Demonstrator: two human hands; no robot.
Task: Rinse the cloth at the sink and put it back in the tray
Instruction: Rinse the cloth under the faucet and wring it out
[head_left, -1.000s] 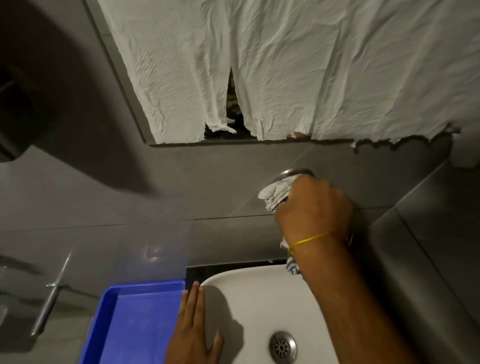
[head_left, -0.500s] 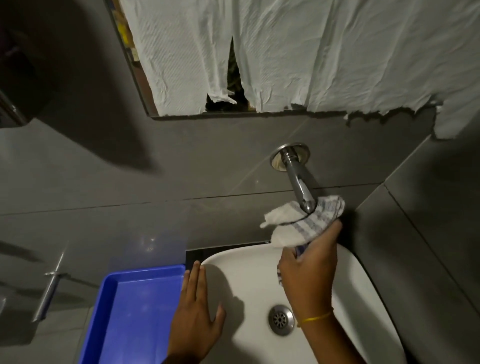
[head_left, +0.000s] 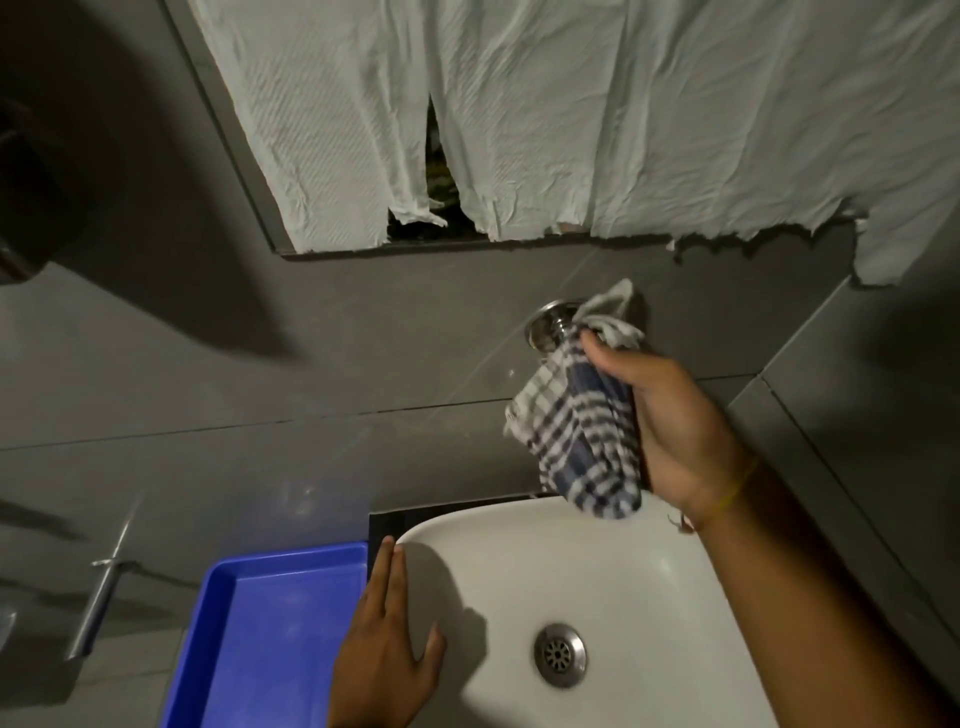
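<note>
My right hand (head_left: 670, 431) grips a checked blue-and-white cloth (head_left: 582, 441) and holds it up over the back of the white sink (head_left: 649, 582), right in front of the wall tap. Only the tap's round chrome base (head_left: 545, 325) shows; the cloth and hand hide the spout. No running water is visible. My left hand (head_left: 387, 654) lies flat on the sink's left rim, fingers together, holding nothing. The blue tray (head_left: 270, 634) sits directly left of the sink and nothing lies in it.
The sink drain (head_left: 560, 654) is near the bottom centre. White crumpled paper (head_left: 519, 114) covers the mirror above. Grey tiled walls close in behind and on the right. A metal fitting (head_left: 101, 597) sticks out of the wall at lower left.
My right hand has lifted the cloth from under the spout up to the tap base, and more of the checked cloth now hangs open. The left hand stays on the sink rim.
</note>
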